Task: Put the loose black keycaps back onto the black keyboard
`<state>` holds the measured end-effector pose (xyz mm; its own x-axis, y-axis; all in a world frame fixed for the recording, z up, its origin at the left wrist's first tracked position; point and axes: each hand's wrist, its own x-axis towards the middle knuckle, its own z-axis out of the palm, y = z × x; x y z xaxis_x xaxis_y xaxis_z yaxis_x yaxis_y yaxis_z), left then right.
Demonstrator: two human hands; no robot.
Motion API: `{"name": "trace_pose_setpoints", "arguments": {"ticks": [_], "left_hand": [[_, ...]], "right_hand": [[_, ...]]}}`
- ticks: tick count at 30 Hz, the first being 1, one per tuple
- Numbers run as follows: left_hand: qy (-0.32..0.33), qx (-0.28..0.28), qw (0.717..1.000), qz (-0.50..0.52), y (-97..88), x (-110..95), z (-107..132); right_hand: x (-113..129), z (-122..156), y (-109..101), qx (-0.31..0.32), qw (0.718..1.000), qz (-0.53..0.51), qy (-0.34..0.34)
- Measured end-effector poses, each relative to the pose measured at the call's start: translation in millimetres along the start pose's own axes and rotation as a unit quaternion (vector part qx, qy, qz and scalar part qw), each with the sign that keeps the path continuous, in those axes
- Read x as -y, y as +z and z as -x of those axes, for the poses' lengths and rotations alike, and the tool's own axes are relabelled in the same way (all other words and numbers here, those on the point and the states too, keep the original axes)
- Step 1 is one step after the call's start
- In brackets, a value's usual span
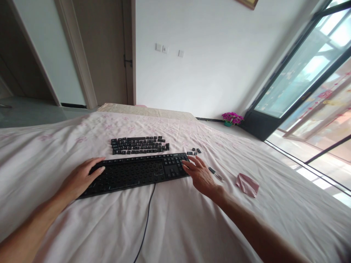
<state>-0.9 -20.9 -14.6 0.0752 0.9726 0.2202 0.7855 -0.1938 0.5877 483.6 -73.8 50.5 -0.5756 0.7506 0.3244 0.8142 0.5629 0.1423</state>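
Observation:
A black keyboard [137, 174] lies on a pale pink sheet [175, 219], most of its keycaps removed. Behind it several loose black keycaps [139, 145] are laid out in rows, and a few more keycaps [194, 150] sit to the right. My left hand [82, 177] rests flat on the keyboard's left end, fingers stretched out. My right hand [199, 174] lies at the keyboard's right end, fingers spread and touching the number pad area. Neither hand holds anything.
A thin tool like a pen [216, 174] lies just right of my right hand. A pink cloth [247, 184] is further right. The keyboard cable [146, 223] runs toward me. A flower pot [231, 118] stands by the glass door [301, 80].

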Motion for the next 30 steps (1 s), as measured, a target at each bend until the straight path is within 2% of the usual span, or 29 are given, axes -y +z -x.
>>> {"name": "trace_pose_setpoints", "arguments": {"ticks": [5, 8, 11, 14, 16, 20, 30], "left_hand": [[-0.001, -0.002, 1.000, -0.005, 0.7, 3, 0], [0.000, -0.004, 1.000, -0.005, 1.9, 6, -1], [0.000, -0.002, 1.000, -0.006, 2.7, 6, -2], [0.005, -0.006, 1.000, -0.005, 2.7, 6, -2], [0.007, -0.010, 1.000, -0.004, 2.6, 6, -2], [0.005, -0.012, 1.000, -0.006, 3.0, 7, -2], [-0.003, -0.007, 1.000, -0.007, 2.6, 2, 0]], "right_hand": [[6, 6, 3, 0.015, 1.000, -0.011, 0.006], [-3, 7, 5, 0.009, 0.998, -0.049, 0.025], [-33, -1, 9, -0.036, 0.990, -0.103, 0.088], [-76, -16, 15, -0.080, 0.971, -0.072, 0.212], [-104, -27, 19, -0.055, 0.960, -0.032, 0.273], [-139, -48, 27, 0.004, 0.950, -0.002, 0.312], [-149, -76, 45, 0.085, 0.950, 0.036, 0.299]]}}
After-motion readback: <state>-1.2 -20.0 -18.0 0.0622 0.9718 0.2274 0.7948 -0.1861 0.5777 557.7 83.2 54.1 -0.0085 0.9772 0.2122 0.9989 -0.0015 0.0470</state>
